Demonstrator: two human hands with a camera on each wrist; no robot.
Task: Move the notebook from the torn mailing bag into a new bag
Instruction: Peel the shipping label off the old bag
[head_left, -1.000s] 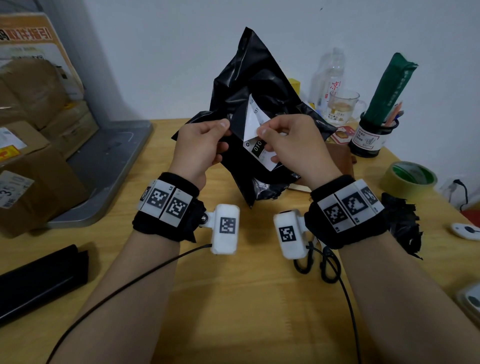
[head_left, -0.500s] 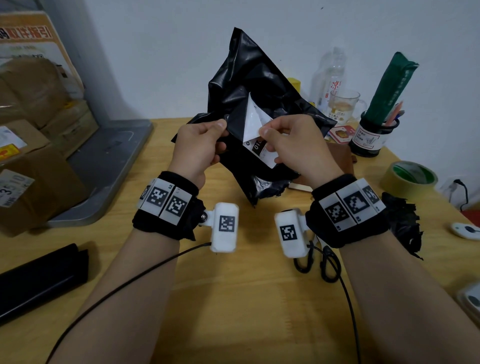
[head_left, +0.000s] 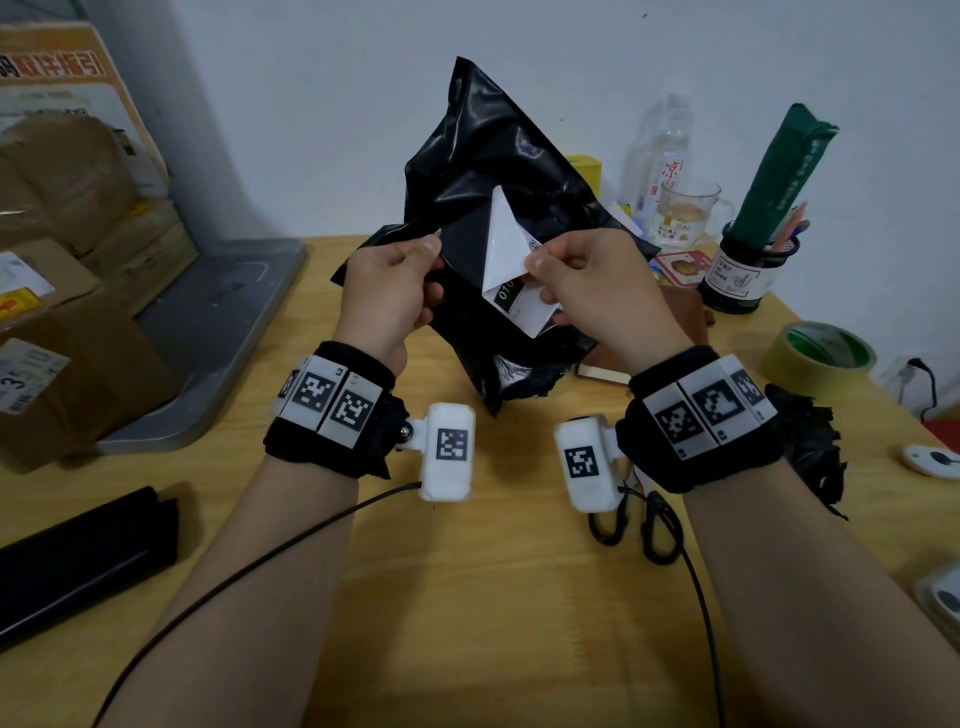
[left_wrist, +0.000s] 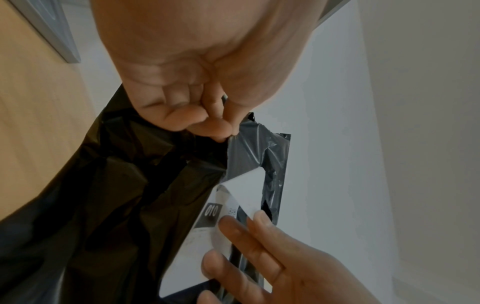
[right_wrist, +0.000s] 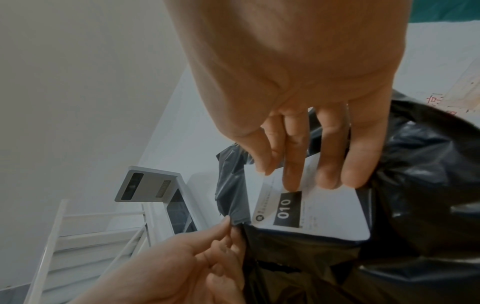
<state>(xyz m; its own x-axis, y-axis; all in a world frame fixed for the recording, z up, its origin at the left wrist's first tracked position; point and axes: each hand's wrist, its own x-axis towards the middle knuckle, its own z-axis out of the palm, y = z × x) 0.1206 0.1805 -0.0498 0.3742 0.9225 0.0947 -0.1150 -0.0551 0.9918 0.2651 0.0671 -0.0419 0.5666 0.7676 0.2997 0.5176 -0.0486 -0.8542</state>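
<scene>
Held upright above the tabletop (head_left: 467, 597), the torn black mailing bag (head_left: 488, 171) is pinched at its 9 o'clock edge by the left hand (head_left: 387, 293), thumb and forefinger clamped on the plastic. The right hand (head_left: 597, 291), at the bag's 3 o'clock side, pinches the white shipping label (head_left: 506, 244), whose upper corner is peeled off the bag and folded over. A brown notebook (head_left: 675, 322) lies on the tabletop at 3 o'clock, partly hidden behind the right hand, with scissors (head_left: 644, 525) near the right wrist at 5 o'clock.
</scene>
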